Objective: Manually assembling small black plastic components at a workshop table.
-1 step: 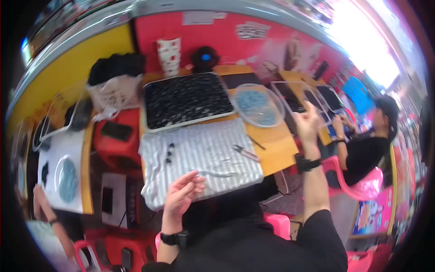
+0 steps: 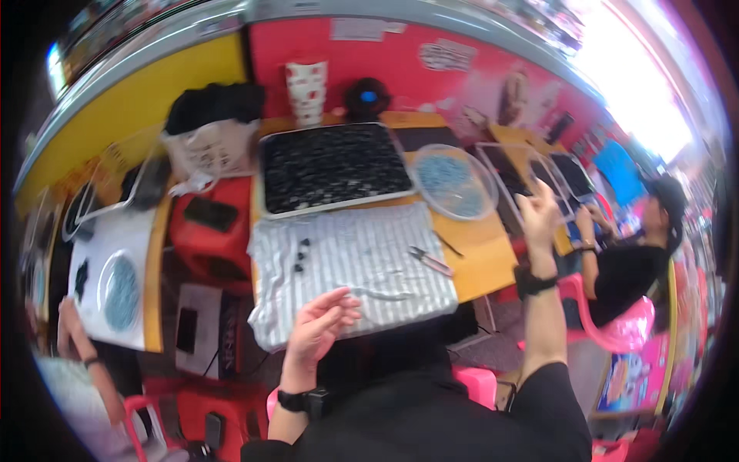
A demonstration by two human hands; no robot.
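Note:
My left hand (image 2: pixel 326 326) is over the front edge of a striped grey-and-white cloth (image 2: pixel 354 250), thumb and fingertips pressed together. My right hand (image 2: pixel 539 215) is raised to the right of the table, closed in a pinch. Whatever either hand holds is too small or blurred to name. A few small black pieces (image 2: pixel 302 255) lie on the cloth's left part. Pliers (image 2: pixel 431 262) with pale handles rest at its right, beside a thin dark tool (image 2: pixel 449 245). A curved grey line (image 2: pixel 377 295), thread or crease, runs near my left fingertips.
Behind the cloth stands a white-rimmed tray (image 2: pixel 315 209) of black pieces; right of it, a clear round tub (image 2: pixel 454 182) of pale blue bits. A phone (image 2: pixel 210 215) lies on a red stool (image 2: pixel 204 250). Co-workers sit at the right (image 2: pixel 635 262) and left (image 2: pixel 77 393).
The whole scene has shifted slightly right in the picture as my view turned. Both hands keep nearly the same pose, and the things on the cloth lie as before.

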